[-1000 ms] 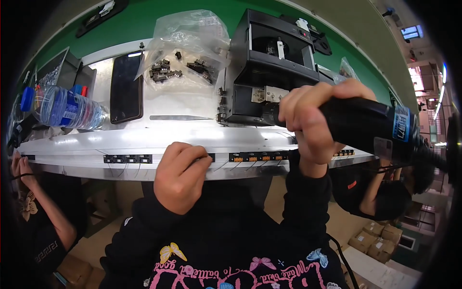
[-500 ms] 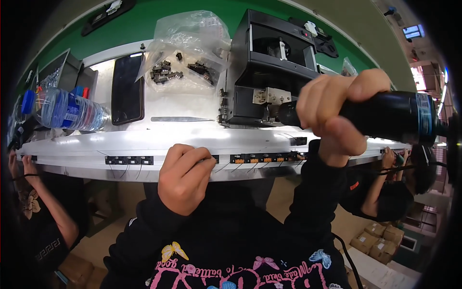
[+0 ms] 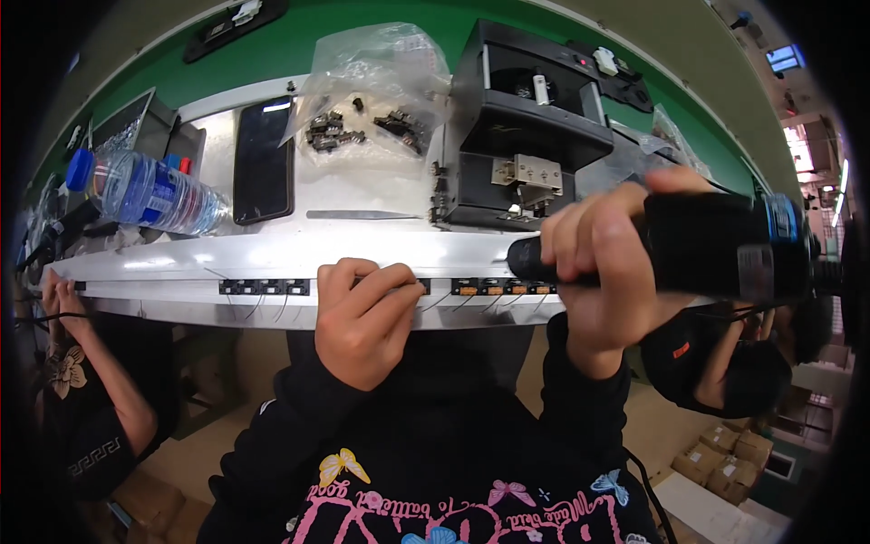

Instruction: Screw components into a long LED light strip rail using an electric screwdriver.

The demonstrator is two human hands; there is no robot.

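My right hand (image 3: 603, 263) is wrapped around a thick black electric screwdriver (image 3: 725, 245), held nearly level with its nose pointing left, just in front of the black screw feeder (image 3: 489, 172). My left hand (image 3: 362, 322) rests at the assembly rail (image 3: 163, 263), its fingers curled onto a small black part (image 3: 424, 286) that peeks out on the right side. Right of it, several black parts with orange pieces (image 3: 491, 287) sit in a row along the rail. To the left stands a row of black parts with thin wires (image 3: 263, 287).
Behind the rail lie a clear plastic bag (image 3: 376, 59) with small dark metal parts, a phone (image 3: 263, 163), tweezers (image 3: 362, 215) and a water bottle (image 3: 159, 195). Another person's hands (image 3: 63, 295) work at the far left; a person in a dark cap (image 3: 716, 363) sits at right.
The screwdriver's nose has come away from the feeder's metal block, toward me and slightly left. My left hand stays closed at the rail. The whole view has shifted a little.
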